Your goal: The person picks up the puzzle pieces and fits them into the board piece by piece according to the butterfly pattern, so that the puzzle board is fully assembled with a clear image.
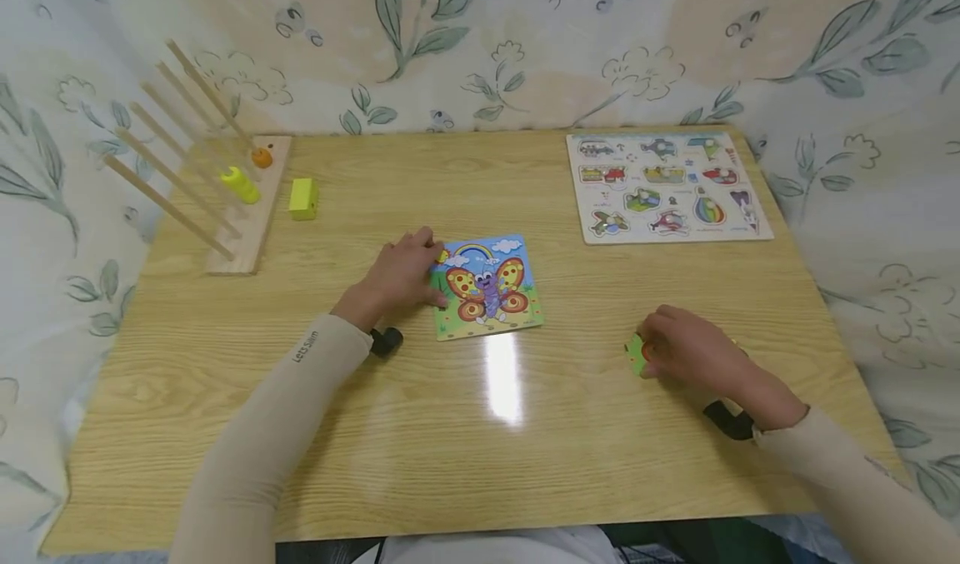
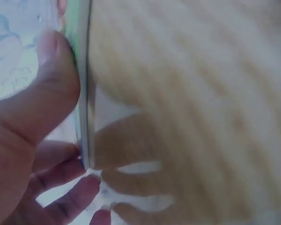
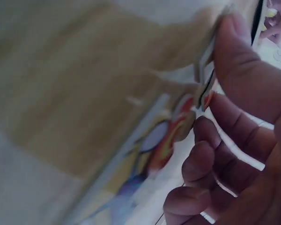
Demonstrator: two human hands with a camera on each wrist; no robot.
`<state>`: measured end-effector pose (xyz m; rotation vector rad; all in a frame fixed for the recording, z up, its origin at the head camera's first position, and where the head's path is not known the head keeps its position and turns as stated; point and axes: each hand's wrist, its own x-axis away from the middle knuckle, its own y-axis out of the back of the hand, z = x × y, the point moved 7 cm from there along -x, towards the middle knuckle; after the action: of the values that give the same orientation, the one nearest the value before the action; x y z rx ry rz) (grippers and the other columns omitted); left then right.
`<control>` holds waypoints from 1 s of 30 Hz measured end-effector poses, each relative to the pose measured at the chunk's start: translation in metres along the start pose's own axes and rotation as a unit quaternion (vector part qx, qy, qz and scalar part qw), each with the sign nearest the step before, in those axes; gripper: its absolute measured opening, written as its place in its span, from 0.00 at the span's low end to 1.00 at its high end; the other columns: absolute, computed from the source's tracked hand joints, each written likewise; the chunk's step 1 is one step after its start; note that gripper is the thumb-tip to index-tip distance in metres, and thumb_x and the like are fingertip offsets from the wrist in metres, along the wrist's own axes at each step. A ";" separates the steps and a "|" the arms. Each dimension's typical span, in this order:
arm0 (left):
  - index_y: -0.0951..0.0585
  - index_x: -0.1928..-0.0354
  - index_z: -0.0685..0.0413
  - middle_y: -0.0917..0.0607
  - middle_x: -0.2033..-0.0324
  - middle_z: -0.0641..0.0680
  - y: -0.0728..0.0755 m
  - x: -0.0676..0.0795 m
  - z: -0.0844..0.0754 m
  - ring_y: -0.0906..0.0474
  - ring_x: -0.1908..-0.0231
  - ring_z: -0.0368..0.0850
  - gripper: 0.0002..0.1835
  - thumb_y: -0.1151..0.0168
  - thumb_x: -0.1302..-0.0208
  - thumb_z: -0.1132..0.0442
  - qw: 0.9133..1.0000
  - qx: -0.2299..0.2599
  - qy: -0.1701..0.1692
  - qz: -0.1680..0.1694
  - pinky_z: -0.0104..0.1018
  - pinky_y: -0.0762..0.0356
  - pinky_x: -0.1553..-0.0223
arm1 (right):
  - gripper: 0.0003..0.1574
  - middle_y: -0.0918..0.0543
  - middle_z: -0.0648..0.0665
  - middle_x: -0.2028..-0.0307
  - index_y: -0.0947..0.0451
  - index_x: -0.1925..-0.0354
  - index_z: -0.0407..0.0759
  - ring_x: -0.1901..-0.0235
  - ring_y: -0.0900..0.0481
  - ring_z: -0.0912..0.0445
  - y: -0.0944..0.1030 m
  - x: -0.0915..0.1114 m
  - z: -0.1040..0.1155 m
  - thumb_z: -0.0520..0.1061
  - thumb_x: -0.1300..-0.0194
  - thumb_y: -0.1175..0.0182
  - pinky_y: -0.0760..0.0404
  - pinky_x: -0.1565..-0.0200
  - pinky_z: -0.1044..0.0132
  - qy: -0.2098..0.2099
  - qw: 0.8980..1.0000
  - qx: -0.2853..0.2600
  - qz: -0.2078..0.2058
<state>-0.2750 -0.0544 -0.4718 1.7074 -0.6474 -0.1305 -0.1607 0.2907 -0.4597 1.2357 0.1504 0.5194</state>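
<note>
Board (image 1: 491, 289) location: left hand (image 1: 401, 272) nearer

The left hand holds the board at its 9 o'clock edge, thumb and fingers set apart along it. The right hand (image 1: 693, 351) pinches a green piece (image 1: 635, 354), grip narrow, well apart from the board. From the right hand, the board lies between 9 and 10 o'clock. The board is nearly square; the piece's long axis is hidden.

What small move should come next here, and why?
Probably move the right hand leftward toward the butterfly board: it pinches a green piece well apart from that board, while the left hand holds the board's left edge.
</note>
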 end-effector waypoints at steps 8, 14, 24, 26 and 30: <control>0.43 0.27 0.57 0.35 0.43 0.55 -0.004 0.006 -0.001 0.34 0.43 0.54 0.60 0.24 0.59 0.39 0.999 0.005 -0.012 0.045 0.57 0.33 0.43 | 0.11 0.23 0.51 0.75 0.25 0.70 0.45 0.74 0.30 0.58 0.006 -0.047 0.026 0.44 0.43 0.31 0.30 0.69 0.64 -0.031 0.996 -0.089 -0.002; 0.43 0.27 0.58 0.35 0.42 0.55 0.000 0.006 -0.003 0.34 0.43 0.54 0.60 0.24 0.58 0.39 0.999 -0.003 -0.016 0.042 0.54 0.32 0.42 | 0.09 0.21 0.48 0.73 0.23 0.70 0.42 0.72 0.27 0.56 0.002 -0.117 0.088 0.44 0.40 0.33 0.28 0.67 0.65 -0.007 0.968 -0.249 0.015; 0.41 0.29 0.61 0.34 0.45 0.54 0.001 0.005 -0.007 0.30 0.46 0.53 0.60 0.22 0.60 0.42 0.999 -0.005 -0.027 0.041 0.44 0.27 0.45 | 0.13 0.18 0.50 0.83 0.24 0.74 0.44 0.82 0.21 0.60 -0.036 -0.177 0.152 0.48 0.45 0.30 0.25 0.71 0.68 -0.017 0.973 -0.216 0.074; 0.40 0.29 0.62 0.34 0.45 0.54 0.003 0.004 -0.008 0.29 0.47 0.54 0.60 0.22 0.61 0.42 0.999 -0.013 -0.028 0.038 0.44 0.27 0.45 | 0.15 0.20 0.50 0.84 0.25 0.76 0.44 0.82 0.22 0.59 -0.036 -0.179 0.153 0.49 0.46 0.29 0.28 0.72 0.67 -0.028 0.979 -0.193 0.063; 0.41 0.29 0.63 0.34 0.45 0.55 0.006 0.005 -0.007 0.29 0.48 0.54 0.60 0.22 0.61 0.41 0.999 -0.022 -0.021 0.038 0.44 0.26 0.46 | 0.18 0.23 0.51 0.84 0.26 0.76 0.45 0.80 0.25 0.58 -0.035 -0.184 0.157 0.52 0.46 0.29 0.32 0.74 0.67 -0.028 0.987 -0.152 0.051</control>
<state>-0.2703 -0.0515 -0.4638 1.6394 -0.7361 -0.1261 -0.2512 0.0640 -0.4703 0.9607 -0.0405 0.5720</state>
